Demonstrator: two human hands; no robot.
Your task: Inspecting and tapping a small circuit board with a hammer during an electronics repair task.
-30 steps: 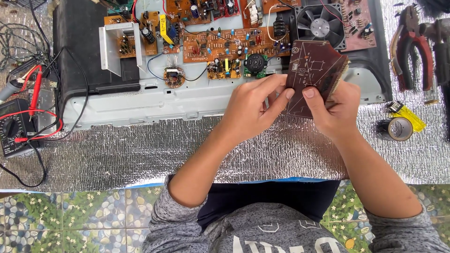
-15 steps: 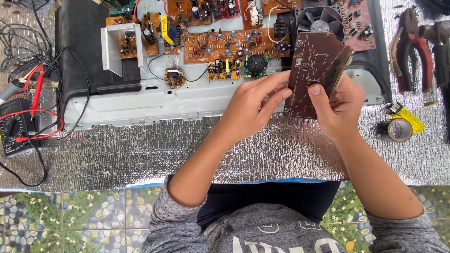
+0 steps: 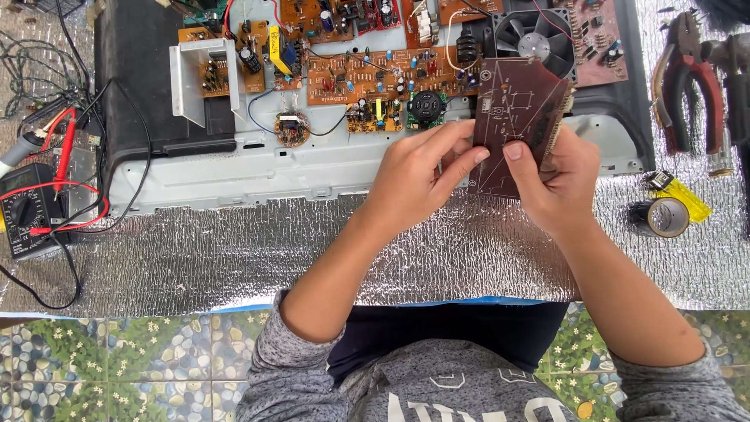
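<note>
Holding dark circuit board (image 3: 516,117) above open chassis (image 3: 312,168), both hands' fingers (image 3: 461,160) clamped on it; slackened grip risks dropping it onto components.

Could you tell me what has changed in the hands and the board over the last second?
Both hands, left hand and right hand, have turned the dark circuit board from a tilted pose to more upright, its solder side toward the camera. Neither let go. The open chassis, multimeter, pliers and tape roll stayed put.
</note>
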